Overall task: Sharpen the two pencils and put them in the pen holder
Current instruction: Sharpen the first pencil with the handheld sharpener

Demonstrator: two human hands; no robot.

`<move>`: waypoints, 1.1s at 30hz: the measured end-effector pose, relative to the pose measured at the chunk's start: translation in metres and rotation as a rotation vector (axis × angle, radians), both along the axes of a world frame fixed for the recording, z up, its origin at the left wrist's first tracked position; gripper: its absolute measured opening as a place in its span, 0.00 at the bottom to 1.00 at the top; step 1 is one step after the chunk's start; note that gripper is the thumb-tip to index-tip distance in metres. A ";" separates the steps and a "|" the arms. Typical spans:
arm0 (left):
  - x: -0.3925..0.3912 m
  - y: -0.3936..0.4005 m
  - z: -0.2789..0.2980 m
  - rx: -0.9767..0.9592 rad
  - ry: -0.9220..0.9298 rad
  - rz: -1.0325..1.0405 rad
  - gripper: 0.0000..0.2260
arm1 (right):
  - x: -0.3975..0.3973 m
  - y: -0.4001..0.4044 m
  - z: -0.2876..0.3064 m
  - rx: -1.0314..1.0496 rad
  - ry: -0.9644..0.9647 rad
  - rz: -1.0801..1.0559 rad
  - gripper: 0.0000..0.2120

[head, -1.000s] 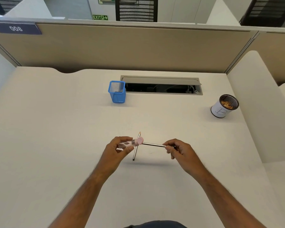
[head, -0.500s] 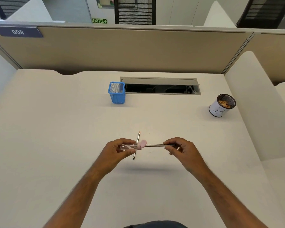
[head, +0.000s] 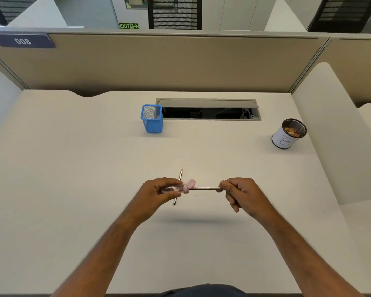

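Head view. The left hand [head: 159, 192] closes its grip on a clear sharpener [head: 176, 188] with a pink cap, held above the surface [head: 73, 179]. The right hand [head: 243, 195] pinches the far end of a pencil [head: 204, 187], which lies level between the hands with its other end inside the sharpener. A second pencil [head: 179, 179] lies on the surface just behind and below the left hand, point facing away from the person. The blue mesh holder [head: 151, 118] stands upright well beyond the hands, beside the cable slot [head: 208, 109]. A white cup [head: 288, 135] containing shavings stands at far right.
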State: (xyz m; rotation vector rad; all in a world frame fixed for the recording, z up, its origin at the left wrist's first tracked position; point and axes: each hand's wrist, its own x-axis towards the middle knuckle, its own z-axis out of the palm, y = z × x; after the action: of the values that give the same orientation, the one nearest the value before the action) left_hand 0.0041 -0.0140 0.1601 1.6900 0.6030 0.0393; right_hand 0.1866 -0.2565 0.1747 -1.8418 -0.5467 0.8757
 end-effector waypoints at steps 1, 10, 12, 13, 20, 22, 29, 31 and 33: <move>0.000 0.000 -0.001 -0.006 -0.004 0.004 0.13 | 0.000 0.000 0.000 0.009 -0.004 0.003 0.15; 0.001 0.001 -0.001 0.009 -0.012 0.022 0.12 | -0.004 -0.005 0.002 0.044 -0.036 0.034 0.06; 0.001 0.001 0.001 0.017 -0.016 0.017 0.12 | -0.007 -0.003 0.003 0.072 -0.056 -0.003 0.06; 0.001 0.001 0.001 0.022 -0.017 0.015 0.12 | -0.008 -0.003 0.003 0.085 -0.057 -0.025 0.06; 0.002 0.003 0.009 0.055 -0.022 0.003 0.14 | -0.010 -0.001 0.006 0.054 -0.056 -0.055 0.14; 0.003 0.002 0.010 0.062 -0.021 -0.004 0.14 | -0.007 -0.001 0.006 0.038 -0.036 -0.049 0.18; 0.004 0.002 0.006 0.056 0.006 -0.011 0.12 | -0.008 -0.001 0.003 0.053 0.025 -0.019 0.11; 0.004 -0.001 0.006 0.043 -0.002 -0.007 0.11 | -0.009 -0.003 0.005 0.068 0.041 -0.026 0.08; 0.004 -0.004 0.006 0.033 -0.009 -0.001 0.10 | -0.009 -0.004 0.006 0.077 0.041 -0.058 0.12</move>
State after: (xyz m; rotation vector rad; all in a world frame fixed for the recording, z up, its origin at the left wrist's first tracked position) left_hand 0.0077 -0.0184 0.1660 1.7207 0.5976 0.0566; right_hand 0.1771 -0.2609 0.1807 -1.7575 -0.4928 0.8401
